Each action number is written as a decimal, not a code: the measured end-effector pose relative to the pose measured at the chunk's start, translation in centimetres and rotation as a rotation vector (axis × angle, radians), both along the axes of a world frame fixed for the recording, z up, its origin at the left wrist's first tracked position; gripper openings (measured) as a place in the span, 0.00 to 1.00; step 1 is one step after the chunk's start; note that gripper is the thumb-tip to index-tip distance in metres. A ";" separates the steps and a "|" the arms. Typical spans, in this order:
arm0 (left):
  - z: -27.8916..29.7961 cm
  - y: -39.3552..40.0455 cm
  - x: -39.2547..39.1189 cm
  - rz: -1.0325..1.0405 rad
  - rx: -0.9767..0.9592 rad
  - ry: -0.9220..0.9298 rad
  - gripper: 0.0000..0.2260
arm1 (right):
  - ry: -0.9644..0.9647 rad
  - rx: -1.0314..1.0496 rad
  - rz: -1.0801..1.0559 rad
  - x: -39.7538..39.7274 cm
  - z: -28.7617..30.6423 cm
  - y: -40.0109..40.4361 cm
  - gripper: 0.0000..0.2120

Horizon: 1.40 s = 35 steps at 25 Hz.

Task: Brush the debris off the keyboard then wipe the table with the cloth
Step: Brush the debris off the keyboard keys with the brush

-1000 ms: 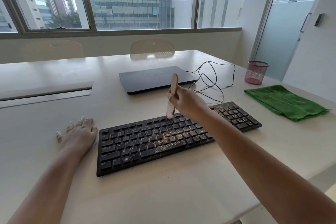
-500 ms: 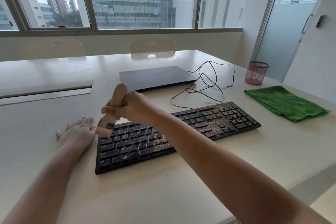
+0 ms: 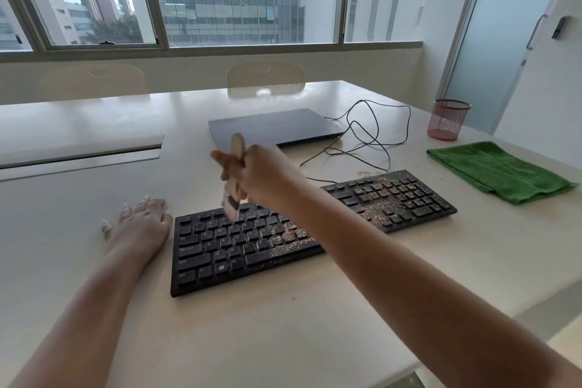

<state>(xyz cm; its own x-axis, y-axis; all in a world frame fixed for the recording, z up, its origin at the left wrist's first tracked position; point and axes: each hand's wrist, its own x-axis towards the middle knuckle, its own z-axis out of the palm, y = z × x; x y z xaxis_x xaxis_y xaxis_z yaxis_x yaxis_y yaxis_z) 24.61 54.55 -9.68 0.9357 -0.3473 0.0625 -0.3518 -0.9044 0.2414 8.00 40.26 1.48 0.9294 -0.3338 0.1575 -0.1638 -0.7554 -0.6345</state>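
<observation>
The fingers (image 3: 224,164) of the right hand (image 3: 261,176) curl around the wooden brush (image 3: 234,179), bristles angled down at the top key rows of the keyboard (image 3: 283,230), a grip suited to sweeping. The left hand (image 3: 138,224) lies flat, fingers spread, on the tabletop (image 3: 283,324) touching the keyboard's left end, likely to steady it. Debris (image 3: 378,208) clusters mid-board and right. The green cloth (image 3: 497,170) waits folded, well apart, at far right.
</observation>
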 end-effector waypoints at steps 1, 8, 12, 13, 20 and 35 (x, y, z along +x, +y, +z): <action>0.0 0.0 0.0 0.000 -0.005 0.003 0.20 | 0.009 -0.028 0.020 0.1 -0.4 0.9 0.26; 0.1 -0.1 0.1 -0.003 0.010 0.005 0.21 | 0.073 -0.035 0.056 -0.8 0.3 1.1 0.22; 0.1 0.0 0.0 0.000 0.007 0.001 0.21 | 0.074 0.088 0.159 -0.6 -0.6 1.9 0.15; 0.1 0.0 0.1 -0.003 0.006 0.004 0.21 | 0.113 0.105 0.180 -0.9 -0.6 1.5 0.13; 0.0 -0.1 0.0 -0.003 -0.004 0.006 0.20 | 0.059 0.174 0.214 -1.9 1.1 0.7 0.14; -0.2 -0.1 0.3 -0.003 0.017 0.001 0.20 | 0.082 -0.061 0.090 -4.0 -0.2 2.7 0.18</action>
